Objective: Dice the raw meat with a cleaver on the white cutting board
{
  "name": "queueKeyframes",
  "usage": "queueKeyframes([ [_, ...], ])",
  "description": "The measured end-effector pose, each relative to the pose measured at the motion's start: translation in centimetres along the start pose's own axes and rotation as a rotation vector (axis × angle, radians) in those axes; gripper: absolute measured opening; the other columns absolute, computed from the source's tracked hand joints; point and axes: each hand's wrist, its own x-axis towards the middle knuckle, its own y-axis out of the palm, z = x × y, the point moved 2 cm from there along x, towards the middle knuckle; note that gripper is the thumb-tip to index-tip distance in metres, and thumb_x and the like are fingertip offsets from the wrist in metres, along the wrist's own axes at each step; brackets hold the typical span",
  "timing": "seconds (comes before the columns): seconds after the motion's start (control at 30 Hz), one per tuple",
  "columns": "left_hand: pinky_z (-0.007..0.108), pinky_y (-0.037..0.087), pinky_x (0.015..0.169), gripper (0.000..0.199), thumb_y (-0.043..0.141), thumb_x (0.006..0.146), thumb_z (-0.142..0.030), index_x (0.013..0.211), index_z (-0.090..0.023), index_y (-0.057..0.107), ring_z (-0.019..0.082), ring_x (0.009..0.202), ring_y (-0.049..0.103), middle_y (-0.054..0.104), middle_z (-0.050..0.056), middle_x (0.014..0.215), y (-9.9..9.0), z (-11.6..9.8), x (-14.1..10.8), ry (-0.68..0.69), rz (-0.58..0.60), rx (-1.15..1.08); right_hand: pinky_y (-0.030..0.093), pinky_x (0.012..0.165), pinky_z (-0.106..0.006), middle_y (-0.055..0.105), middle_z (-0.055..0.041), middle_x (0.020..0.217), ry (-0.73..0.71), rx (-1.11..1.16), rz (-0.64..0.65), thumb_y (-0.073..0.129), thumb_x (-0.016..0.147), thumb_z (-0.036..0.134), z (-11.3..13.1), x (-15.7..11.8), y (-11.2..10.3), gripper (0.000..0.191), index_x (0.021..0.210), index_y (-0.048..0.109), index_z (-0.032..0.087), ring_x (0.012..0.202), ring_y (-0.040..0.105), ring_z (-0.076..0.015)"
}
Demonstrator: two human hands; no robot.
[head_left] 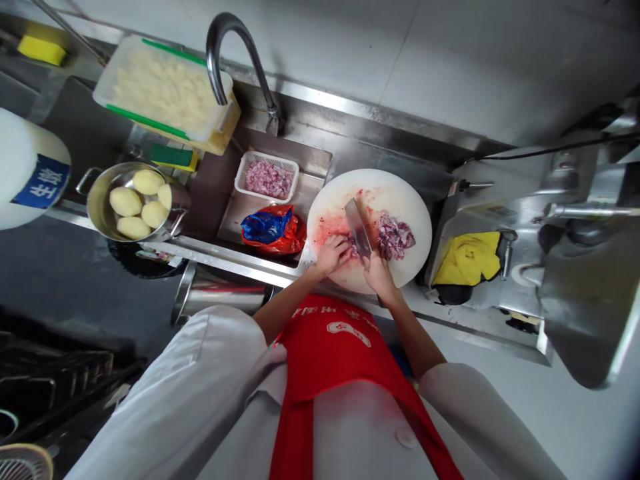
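On a round white cutting board (370, 190) smeared with red, my right hand (379, 272) grips the handle of a cleaver (358, 225). Its broad blade stands between my two hands and points away from me. My left hand (334, 255) has its fingers curled down on a small portion of raw meat (354, 248), just left of the blade. A larger heap of purplish-red meat pieces (395, 236) lies on the board to the right of the cleaver. My left fingertips are partly hidden against the meat.
Left of the board, the sink holds a white basket (241, 185) of chopped meat and a red-and-blue plastic bag (285, 230). Farther left are a metal pot (95, 207) of peeled potatoes and a lidded tub (165, 87). A faucet (235, 27) arches overhead; yellow cloth (467, 259) lies right.
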Motion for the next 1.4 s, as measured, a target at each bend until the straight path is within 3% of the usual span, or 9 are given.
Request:
queueKeyframes([
  [0.17, 0.041, 0.049, 0.099, 0.022, 0.053, 0.098, -0.035, 0.104, -0.018, 0.066, 0.022, 0.112, 0.057, 0.06, 0.011, 0.113, -2.6, 0.0, -0.7, -0.146, -0.286, -0.051, 0.044, 0.074, -0.029, 0.071, -0.0168, 0.097, 0.025, -0.02, 0.003, 0.044, 0.1, 0.024, -0.5, -1.5, -2.4, 0.024, 0.115, 0.056, 0.01, 0.091, 0.069, -0.0261],
  [0.27, 0.044, 0.044, 0.109, 0.033, 0.045, 0.101, -0.039, 0.123, -0.017, 0.057, 0.025, 0.125, 0.052, 0.053, 0.015, 0.127, -5.3, 0.1, -1.9, -0.348, -0.601, 0.003, 0.045, 0.071, -0.032, 0.07, -0.0164, 0.091, -0.01, 0.016, -0.207, 0.038, 0.102, 0.031, 0.7, -2.4, -4.6, 0.033, 0.121, 0.055, 0.01, 0.085, 0.068, -0.0277],
  [0.33, 0.046, 0.038, 0.115, 0.044, 0.04, 0.103, -0.04, 0.139, -0.016, 0.045, 0.026, 0.135, 0.045, 0.044, 0.018, 0.14, -6.0, -0.3, -2.5, -0.385, -0.634, 0.031, 0.046, 0.071, -0.034, 0.07, -0.0184, 0.092, -0.012, 0.063, -0.358, 0.033, 0.104, 0.037, 1.8, -2.8, -5.2, 0.041, 0.125, 0.053, 0.008, 0.086, 0.068, -0.0293],
  [0.47, 0.047, 0.028, 0.124, 0.061, 0.034, 0.103, -0.041, 0.156, -0.014, 0.021, 0.029, 0.152, 0.022, 0.024, 0.019, 0.16, -2.9, -2.3, -2.5, -0.301, -0.283, 0.094, 0.047, 0.073, -0.032, 0.071, -0.0196, 0.093, 0.05, 0.018, -0.143, 0.038, 0.103, 0.03, 3.8, -1.9, -2.2, 0.033, 0.118, 0.056, 0.007, 0.088, 0.069, -0.0279],
  [0.6, 0.054, 0.026, 0.123, 0.06, 0.033, 0.102, -0.034, 0.155, -0.006, 0.023, 0.033, 0.153, 0.019, 0.028, 0.022, 0.16, 1.2, -3.1, -2.5, -0.242, -0.058, 0.2, 0.046, 0.077, -0.029, 0.072, -0.0203, 0.102, 0.053, -0.059, 0.001, 0.04, 0.102, 0.027, 4.4, -0.5, 0.2, 0.029, 0.119, 0.054, 0.008, 0.096, 0.069, -0.0252],
  [0.9, 0.053, 0.037, 0.114, 0.041, 0.038, 0.101, -0.03, 0.135, -0.012, 0.053, 0.031, 0.136, 0.045, 0.054, 0.019, 0.137, -0.3, -1.7, -2.9, -0.157, 0.071, 0.127, 0.046, 0.078, -0.024, 0.071, -0.0204, 0.113, 0.023, 0.062, 0.001, 0.048, 0.099, 0.026, 4.1, 4.7, -1.8, 0.027, 0.12, 0.057, 0.012, 0.108, 0.068, -0.025],
  [1.17, 0.052, 0.038, 0.114, 0.035, 0.039, 0.101, -0.027, 0.129, -0.014, 0.055, 0.028, 0.131, 0.047, 0.055, 0.017, 0.133, -3.2, -0.6, -1.1, -0.157, -0.166, 0.052, 0.047, 0.081, -0.031, 0.071, -0.0183, 0.106, 0.027, 0.175, -0.233, 0.049, 0.097, 0.029, -0.4, 3.5, -4.1, 0.031, 0.122, 0.058, 0.011, 0.101, 0.067, -0.0289],
  [1.27, 0.047, 0.045, 0.109, 0.025, 0.042, 0.099, -0.022, 0.115, -0.017, 0.062, 0.025, 0.121, 0.055, 0.062, 0.013, 0.119, 0.8, -4.6, -2.6, 0.092, 0.112, -0.062, 0.048, 0.083, -0.035, 0.07, -0.0197, 0.105, 0.111, 0.219, -0.399, 0.043, 0.099, 0.035, -4.3, 0.1, -4.7, 0.038, 0.123, 0.056, 0.009, 0.1, 0.065, -0.0299],
  [1.4, 0.045, 0.053, 0.099, 0.015, 0.052, 0.093, -0.013, 0.09, -0.019, 0.066, 0.026, 0.109, 0.062, 0.066, 0.012, 0.1, 9.9, -12.3, -5.7, 0.328, 0.543, -0.08, 0.048, 0.086, -0.041, 0.067, -0.0245, 0.109, 0.21, 0.249, -0.591, 0.039, 0.099, 0.044, -9.8, -5.5, -5.1, 0.047, 0.123, 0.055, 0.006, 0.105, 0.063, -0.0328],
])
